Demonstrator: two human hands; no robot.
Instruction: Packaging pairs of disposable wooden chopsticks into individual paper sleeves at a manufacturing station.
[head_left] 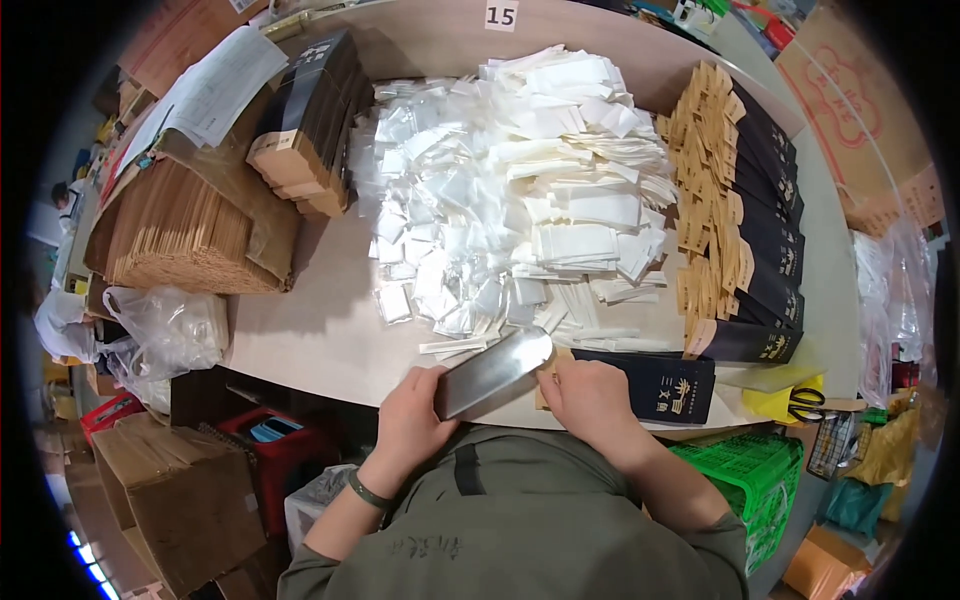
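Note:
My left hand (412, 417) grips the lower end of a flat shiny silver strip (494, 372), which slants up to the right at the table's near edge. My right hand (592, 397) rests closed at its upper end, over a tan card tab of a dark navy flat sleeve (660, 385) lying on the table. Just beyond both hands lies a big heap of small clear plastic bags and white paper strips (520, 190). A green band circles my left wrist.
A row of navy sleeves with tan tabs (745, 225) runs down the right side. A stack of dark packs (310, 120) and bundled brown cards (180, 235) sit at left. Yellow-handled scissors (800, 402), a green crate (755, 480), cardboard boxes (180, 500) and a red stool (275, 440) surround the round table (300, 340).

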